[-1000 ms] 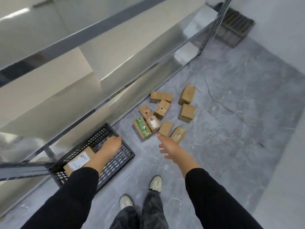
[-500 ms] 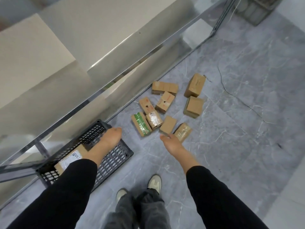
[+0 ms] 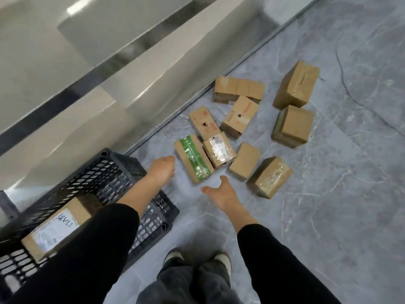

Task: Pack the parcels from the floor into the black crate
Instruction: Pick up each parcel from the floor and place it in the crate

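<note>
Now | left hand (image 3: 162, 170) beyond crate (image 3: 122, 159) rim | right hand (image 3: 221, 193) near green-taped parcel (image 3: 194, 160)

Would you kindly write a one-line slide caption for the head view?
Left hand and right hand reach for the green-taped parcel; a labelled parcel lies in the black crate.

Left grip (image 3: 162, 170) moves forward, off black crate (image 3: 122, 159), now over floor just left of green-taped parcel (image 3: 194, 160), not touching. Right grip (image 3: 221, 191) closes in on same parcel, now just short of its near end, fingers spread, thumb out. Camera tilts down, closer to parcel; feet more in frame.
</note>
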